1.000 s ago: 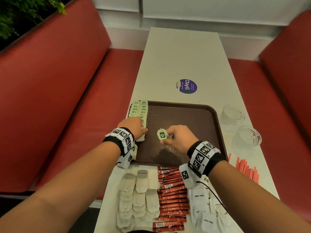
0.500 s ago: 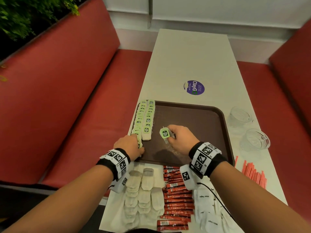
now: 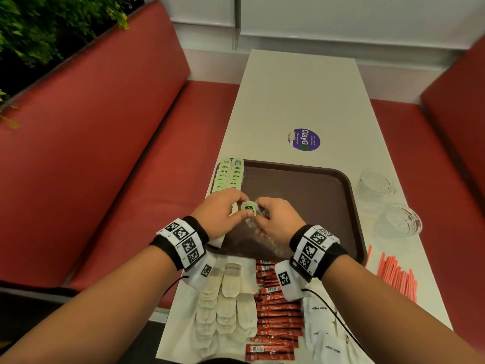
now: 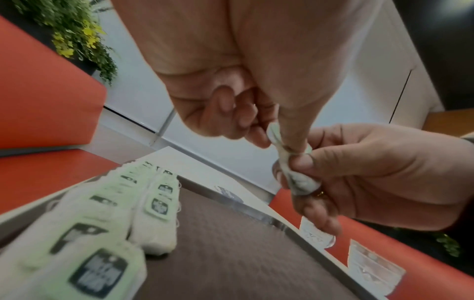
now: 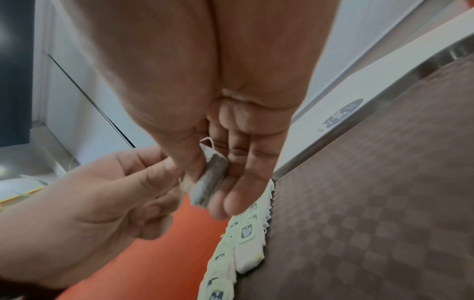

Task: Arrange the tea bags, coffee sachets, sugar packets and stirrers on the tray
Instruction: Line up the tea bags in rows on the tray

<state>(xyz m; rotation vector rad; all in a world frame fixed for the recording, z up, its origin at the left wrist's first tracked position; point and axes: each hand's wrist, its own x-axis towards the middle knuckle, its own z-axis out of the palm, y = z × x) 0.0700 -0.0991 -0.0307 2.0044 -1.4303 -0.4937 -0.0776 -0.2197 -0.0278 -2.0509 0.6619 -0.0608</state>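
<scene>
Head view: both hands meet above the near left part of the brown tray (image 3: 328,179), sharing one tea bag (image 3: 248,208) with a green tag. The left hand (image 3: 220,214) pinches the bag's upper end between thumb and forefinger, its other fingers curled in. The right hand (image 3: 275,222) grasps the lower part of the bag between its thumb and fingers (image 5: 238,182); the right wrist view shows the grey-white pouch lying against those fingers with a loop of string at its top.

On the tray, along its left edge, lie two rows of tea bags (image 3: 231,176), overlapped like shingles, each topped by a pale green tag with a dark label; the print on these tags is too blurred to read. The tray's floor has a checked texture.

On the surface (image 3: 301,88) in front of the tray lie three groups: loose tea bags without tags showing (image 3: 225,306) at the left, red coffee sachets (image 3: 275,316) with barcodes in the middle, and white sugar packets (image 3: 325,334) at the right, printed "White Sugar". Pink-red stirrers (image 3: 393,274) lie fanned near the tray's right front corner. Two clear glass cups (image 3: 385,200) stand right of the tray. Beyond the tray a round purple sticker (image 3: 305,139) reads "ClayGO".
</scene>
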